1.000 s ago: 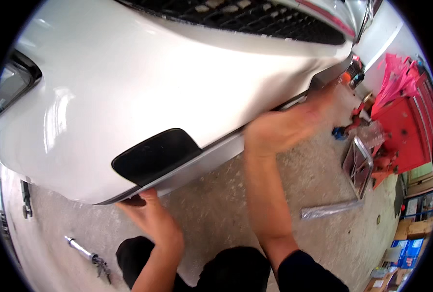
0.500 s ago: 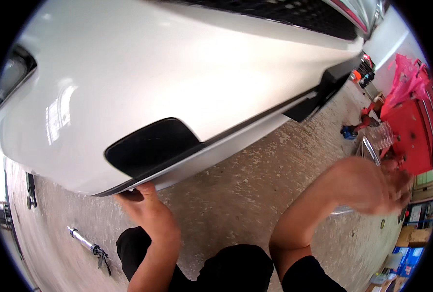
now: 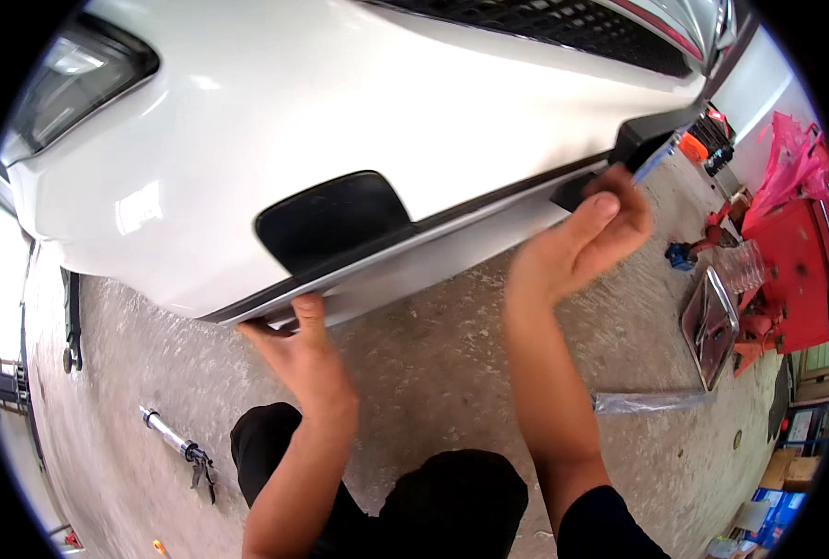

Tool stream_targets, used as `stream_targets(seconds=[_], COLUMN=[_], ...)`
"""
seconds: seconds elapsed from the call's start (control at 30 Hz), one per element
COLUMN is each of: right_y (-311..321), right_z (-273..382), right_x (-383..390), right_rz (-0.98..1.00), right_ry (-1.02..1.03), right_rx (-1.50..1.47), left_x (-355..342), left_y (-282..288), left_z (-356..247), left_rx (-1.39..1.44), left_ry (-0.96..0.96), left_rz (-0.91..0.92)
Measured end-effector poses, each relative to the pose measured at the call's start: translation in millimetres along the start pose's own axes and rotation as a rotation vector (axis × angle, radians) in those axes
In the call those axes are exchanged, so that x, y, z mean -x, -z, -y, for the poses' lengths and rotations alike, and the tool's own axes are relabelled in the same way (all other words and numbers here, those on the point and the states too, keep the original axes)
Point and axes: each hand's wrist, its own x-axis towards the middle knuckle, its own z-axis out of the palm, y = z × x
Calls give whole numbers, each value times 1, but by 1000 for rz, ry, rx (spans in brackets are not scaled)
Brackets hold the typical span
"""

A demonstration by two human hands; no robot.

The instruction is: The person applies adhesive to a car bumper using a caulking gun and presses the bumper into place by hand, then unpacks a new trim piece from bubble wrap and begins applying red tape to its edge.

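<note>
A white car bumper (image 3: 274, 112) fills the upper part of the view, with a silver lip (image 3: 452, 265) along its lower edge. My left hand (image 3: 304, 359) grips that lip near its left end, thumb on the outside and fingers hidden underneath. Raised by the right part of the lip is my right hand (image 3: 587, 238), fingers curled. A slim blue and silver tool (image 3: 657, 163), blurred, sticks out beyond those fingers; its exact kind cannot be made out. Black trim pieces (image 3: 335, 219) sit on the bumper's lower edge.
A caulking gun (image 3: 179, 443) lies on the concrete floor at left. To the right are a metal tray (image 3: 712, 326), a clear plastic-wrapped strip (image 3: 652, 402), a red tool cabinet (image 3: 792, 270) and a pink bag (image 3: 787, 163). Boxes (image 3: 778, 512) stand at lower right.
My right hand has swung from beside the tray up and left to the bumper, the slim tool now showing at its fingers. My left hand stays on the lip; the view has shifted.
</note>
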Motion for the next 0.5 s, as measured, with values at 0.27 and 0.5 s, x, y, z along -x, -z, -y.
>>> stream_targets(seconds=[0.27, 0.5], right_y=[16, 9], right_z=[43, 53], right_x=[23, 31], right_rz=[702, 680], right_ry=[-423, -518], right_rx=[359, 333], left_x=[6, 2], left_y=[-2, 5], left_z=[3, 6], left_rx=[-51, -46], left_ry=[47, 112], left_rz=[-14, -46])
